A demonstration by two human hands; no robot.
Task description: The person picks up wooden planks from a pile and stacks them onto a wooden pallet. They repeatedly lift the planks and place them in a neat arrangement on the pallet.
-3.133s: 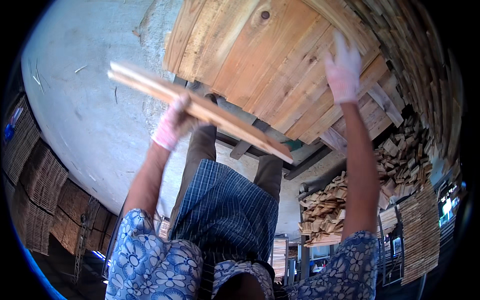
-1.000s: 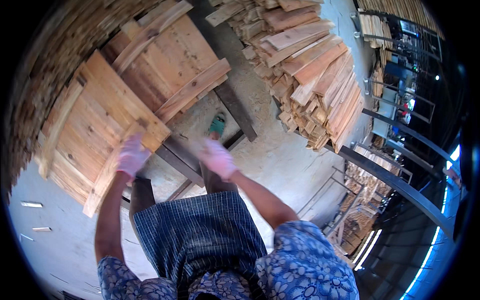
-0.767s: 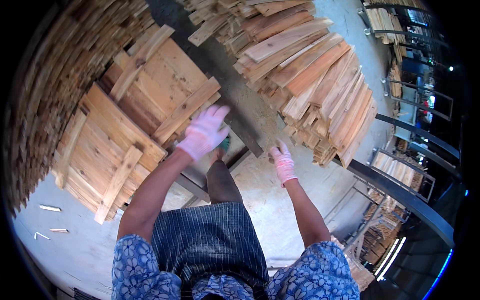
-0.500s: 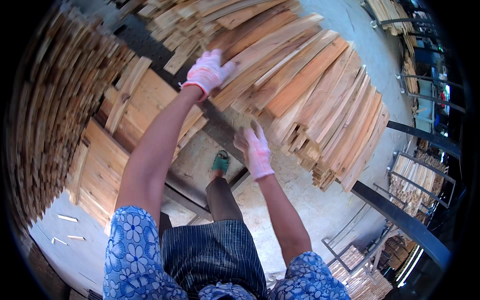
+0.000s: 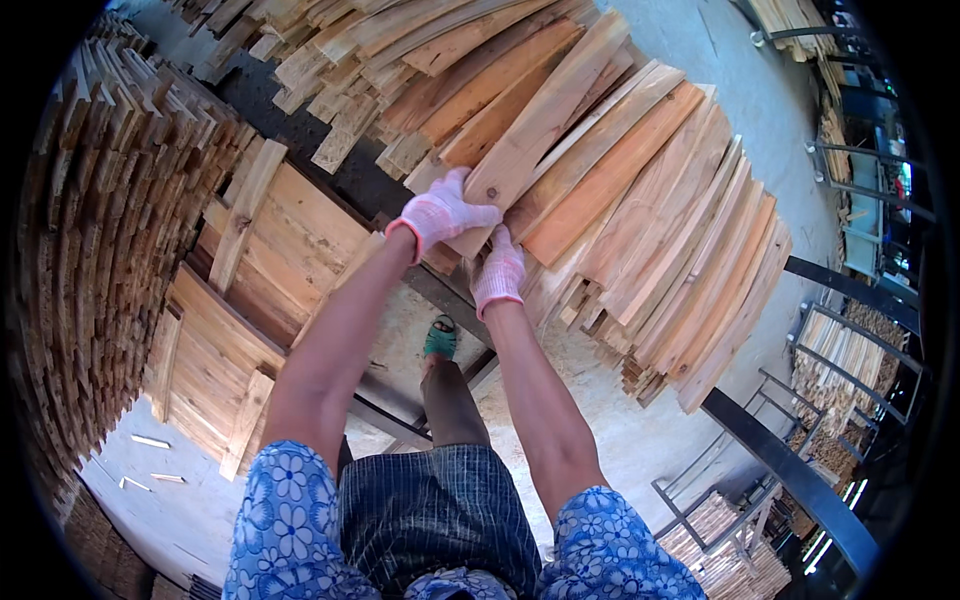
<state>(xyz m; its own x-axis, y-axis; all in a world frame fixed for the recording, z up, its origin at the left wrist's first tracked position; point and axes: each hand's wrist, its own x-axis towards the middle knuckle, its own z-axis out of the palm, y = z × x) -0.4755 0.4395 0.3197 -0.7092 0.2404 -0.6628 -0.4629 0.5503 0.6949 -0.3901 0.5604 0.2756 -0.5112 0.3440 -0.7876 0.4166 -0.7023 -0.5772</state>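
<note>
Pale wood forms the board (image 5: 548,110), upper centre of the frame, its long axis running up-right from the left hand (image 5: 445,212), whose thumb crosses its near end; the right hand (image 5: 498,270) is just below; whether the fingers grip, I cannot tell.

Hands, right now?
Left hand: closed on a plank near its end.
Right hand: at that end too; grip partly hidden, can't tell.
</note>
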